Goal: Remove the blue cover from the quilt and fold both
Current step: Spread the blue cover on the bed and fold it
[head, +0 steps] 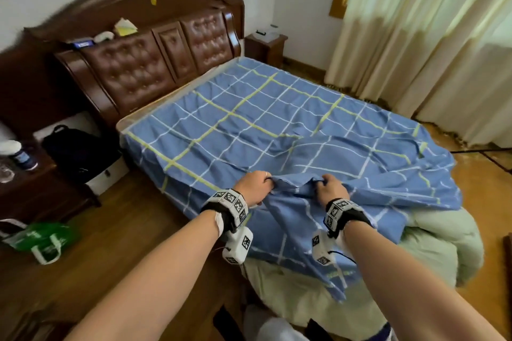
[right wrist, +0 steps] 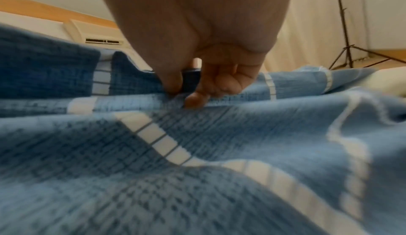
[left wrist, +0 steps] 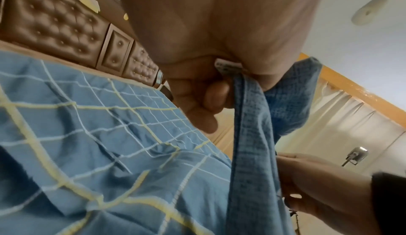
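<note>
The blue cover [head: 277, 124] with white and yellow checks lies spread and rumpled over the bed. Its near edge is bunched up between my hands. My left hand [head: 256, 184] grips that edge in a fist, with a small white label showing at the fold [left wrist: 228, 67]. My right hand [head: 329, 188] pinches the same edge [right wrist: 191, 98] a little to the right. The pale green quilt [head: 432, 246] lies heaped at the bed's near right corner, partly under the blue cover [right wrist: 197, 152].
A dark wooden headboard [head: 144, 63] with padded panels stands at the far left. A nightstand [head: 30, 180], a black bag [head: 77, 149] and a green bag [head: 41, 238] sit on the wooden floor to the left. Curtains [head: 432, 36] hang on the right.
</note>
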